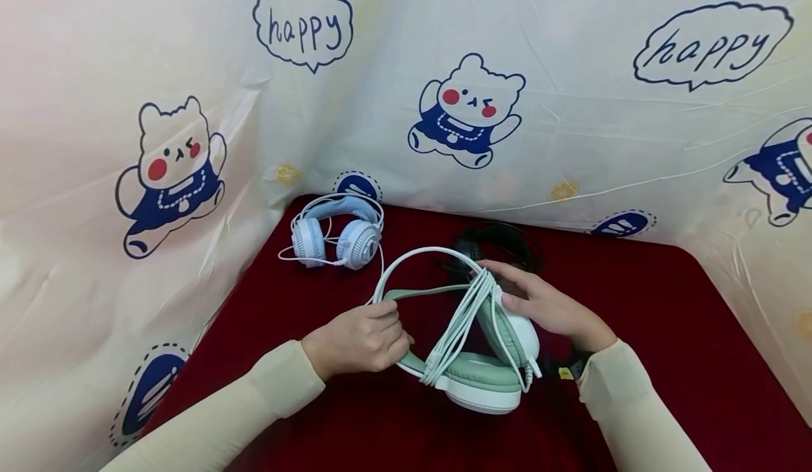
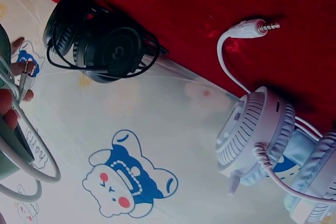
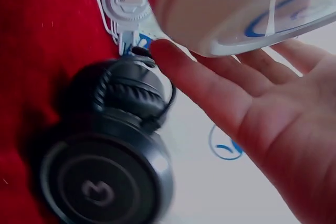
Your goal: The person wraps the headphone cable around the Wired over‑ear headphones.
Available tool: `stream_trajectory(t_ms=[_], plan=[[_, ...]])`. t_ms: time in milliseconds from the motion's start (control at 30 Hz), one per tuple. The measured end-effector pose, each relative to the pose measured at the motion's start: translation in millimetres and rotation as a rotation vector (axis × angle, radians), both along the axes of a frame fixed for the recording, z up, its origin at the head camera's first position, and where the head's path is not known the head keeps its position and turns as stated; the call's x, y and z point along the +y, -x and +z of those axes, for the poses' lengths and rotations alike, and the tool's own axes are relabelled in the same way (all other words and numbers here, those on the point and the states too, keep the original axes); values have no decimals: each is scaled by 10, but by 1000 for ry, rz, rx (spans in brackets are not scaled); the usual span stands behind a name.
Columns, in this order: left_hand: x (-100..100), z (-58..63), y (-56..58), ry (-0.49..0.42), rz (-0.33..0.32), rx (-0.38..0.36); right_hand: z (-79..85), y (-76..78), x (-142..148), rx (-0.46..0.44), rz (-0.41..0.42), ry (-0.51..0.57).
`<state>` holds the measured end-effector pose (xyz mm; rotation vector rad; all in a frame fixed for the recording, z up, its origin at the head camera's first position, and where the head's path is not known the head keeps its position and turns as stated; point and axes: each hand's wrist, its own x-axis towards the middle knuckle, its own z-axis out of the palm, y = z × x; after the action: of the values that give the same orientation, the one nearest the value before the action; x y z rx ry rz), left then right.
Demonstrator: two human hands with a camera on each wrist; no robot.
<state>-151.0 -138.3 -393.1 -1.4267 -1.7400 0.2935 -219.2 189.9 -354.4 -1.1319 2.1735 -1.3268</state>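
Observation:
White headphones with green pads (image 1: 485, 377) are held up over the red cloth, their white cable bundled around one side of the headband and the ear cups. My left hand (image 1: 358, 338) grips the headband at its left. At the upper right ear cup, my right hand (image 1: 552, 306) touches the white shell. In the right wrist view, the right hand's fingers (image 3: 210, 85) lie fairly straight along the shell. The left wrist view catches only some fingertips and a loop of white cable (image 2: 39, 174).
Pale blue and white headphones (image 1: 358, 243) stand at the back left of the red cloth (image 1: 634, 303); their plug (image 2: 252, 28) lies on it. Black headphones (image 2: 113, 51) sit behind my right hand. A white printed curtain (image 1: 380, 106) borders the back and sides.

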Motion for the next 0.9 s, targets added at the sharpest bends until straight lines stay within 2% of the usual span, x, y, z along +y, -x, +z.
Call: stream_trajectory(t_ms=[100,200,567,733,900], plan=[[3,3,17,-5,-1,14,-57,15,26,-86,93,65],[6,7,30,-5,0,19,-92,21,42,-132,141,76],[-21,-13,48,43,28,-12,-129,5,56,-154,44,-17],[-41,-13,85,37,29,-35,-176,-1,51,-157,14,17],[-64,14,156,-10,52,-57,-211,20,65,-126,-5,75]])
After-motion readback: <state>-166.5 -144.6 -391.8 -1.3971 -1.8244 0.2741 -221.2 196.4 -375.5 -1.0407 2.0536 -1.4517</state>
